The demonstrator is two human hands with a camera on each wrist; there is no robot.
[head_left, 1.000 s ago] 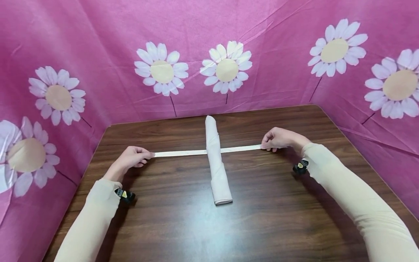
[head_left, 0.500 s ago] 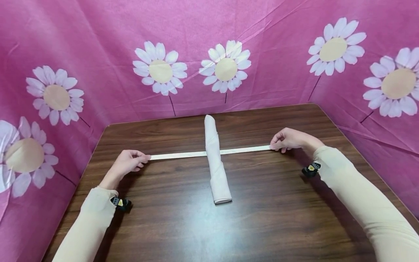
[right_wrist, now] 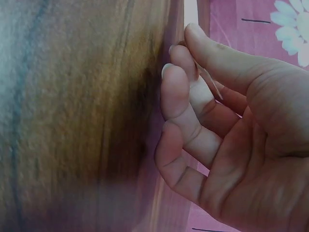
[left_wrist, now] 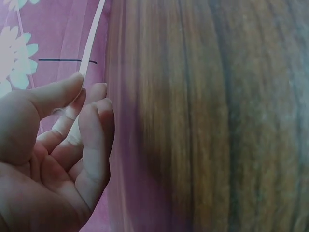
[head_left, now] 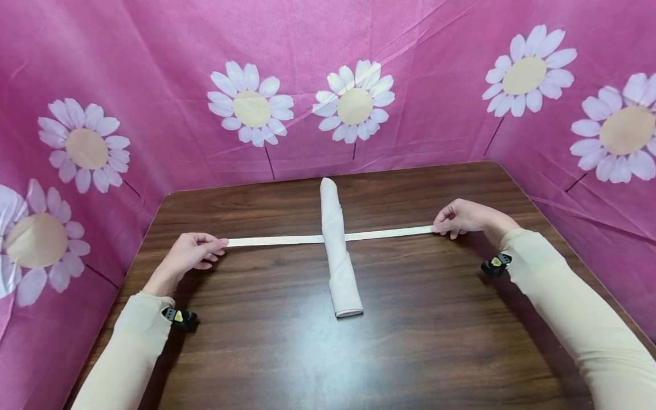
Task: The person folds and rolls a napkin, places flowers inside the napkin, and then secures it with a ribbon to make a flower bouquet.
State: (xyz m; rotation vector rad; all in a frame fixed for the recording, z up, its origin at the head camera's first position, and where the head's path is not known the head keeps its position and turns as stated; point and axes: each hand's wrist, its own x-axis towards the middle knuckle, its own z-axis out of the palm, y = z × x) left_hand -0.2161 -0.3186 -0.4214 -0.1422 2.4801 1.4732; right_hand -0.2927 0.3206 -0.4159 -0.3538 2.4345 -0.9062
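A pale rolled cloth napkin (head_left: 338, 250) lies lengthwise on the table, pointing away from me. A narrow white ribbon (head_left: 277, 241) passes beneath its middle and comes out on both sides, stretched nearly straight. My left hand (head_left: 192, 252) pinches the ribbon's left part between thumb and index finger. On the other side, my right hand (head_left: 467, 218) pinches the right part the same way. In the right wrist view, a short tail of ribbon (right_wrist: 210, 83) hangs past the thumb toward the palm. The stretch of ribbon under the napkin is hidden.
The dark wood-grain table (head_left: 246, 353) has a glossy patch of reflected light toward its front. A pink curtain (head_left: 307, 34) printed with large white daisies encloses the back and both sides. Small black cameras (head_left: 179, 318) sit at both wrists.
Both hands have moved apart, the left toward the left and the right toward the right. More ribbon shows on each side of the napkin, which stays in place.
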